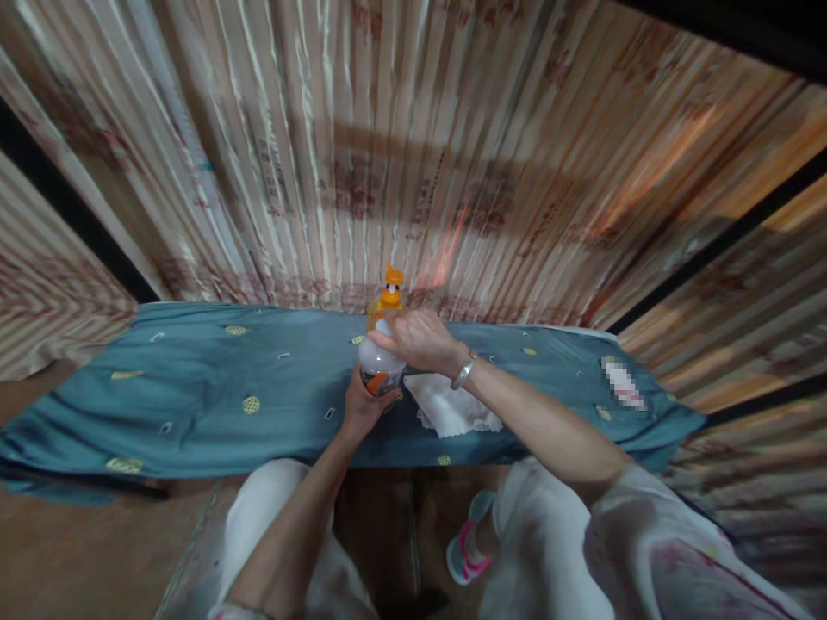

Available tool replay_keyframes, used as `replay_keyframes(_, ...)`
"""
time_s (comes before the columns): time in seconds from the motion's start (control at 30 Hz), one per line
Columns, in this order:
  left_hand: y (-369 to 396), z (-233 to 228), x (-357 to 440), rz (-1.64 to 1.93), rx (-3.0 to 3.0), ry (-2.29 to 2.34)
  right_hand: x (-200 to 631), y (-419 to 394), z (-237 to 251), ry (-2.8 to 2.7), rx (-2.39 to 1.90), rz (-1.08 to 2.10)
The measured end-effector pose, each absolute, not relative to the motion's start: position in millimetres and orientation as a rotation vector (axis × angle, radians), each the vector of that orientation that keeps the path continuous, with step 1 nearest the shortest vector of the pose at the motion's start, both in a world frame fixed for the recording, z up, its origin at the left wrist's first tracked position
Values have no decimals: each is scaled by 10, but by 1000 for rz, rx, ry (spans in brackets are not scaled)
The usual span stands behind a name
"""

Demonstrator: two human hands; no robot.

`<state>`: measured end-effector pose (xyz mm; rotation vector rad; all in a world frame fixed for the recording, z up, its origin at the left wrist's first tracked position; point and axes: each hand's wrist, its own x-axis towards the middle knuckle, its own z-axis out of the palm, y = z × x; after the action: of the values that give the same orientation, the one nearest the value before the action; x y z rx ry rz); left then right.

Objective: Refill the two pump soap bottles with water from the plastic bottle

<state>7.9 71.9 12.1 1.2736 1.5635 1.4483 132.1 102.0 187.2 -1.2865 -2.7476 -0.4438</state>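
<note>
bottle pos: clear plastic bottle [380, 366] sits straight ahead of the person, between both hands, on the blue cloth [213, 387]
long axis: upright, roughly vertical; base low near the L hand, top under the R hand
L hand: left hand [362, 406] wraps the lower body of the bottle from the near side, fingers closed round it; an orange patch shows just by the fingers
R hand: right hand [419, 337] sits on top of the bottle, fingers curled over the cap end, gripping; metal bangle [463, 372] on the wrist
nearer hand: both touching; L is below, R is above
behind R hand: orange spray bottle [389, 297] stands upright just beyond the R hand's knuckles, nozzle on top
right of L hand: white cloth [452, 405], crumpled, soft, lies under the R forearm, just beside the bottle
materials: bottle see-through, smooth, rounded; blue cloth matte w/ small yellow motifs, slightly wrinkled
backdrop: striped curtain [388, 146] hangs beyond the hands, blurred
below arms: white trousers, pink-and-grey shoe [466, 551] on the floor
</note>
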Motion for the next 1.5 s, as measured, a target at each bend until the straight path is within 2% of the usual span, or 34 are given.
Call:
replay_keyframes(0.53, 760, 153, 48, 1365, 1374, 1735, 1198, 980, 2289, -2763, -1361, -314)
replay_keyframes(0.83, 765, 105, 54, 1412, 1339, 1671, 1173, 1038, 2259, -2861, -1234, -388)
replay_keyframes(1.23, 735, 66, 71, 1450, 1290, 1594, 1241, 989, 2344, -3006, -1175, -285)
replay_keyframes(1.5, 734, 24, 61, 1444, 1283, 1553, 1215, 1001, 2430, -2894, -1396, -320)
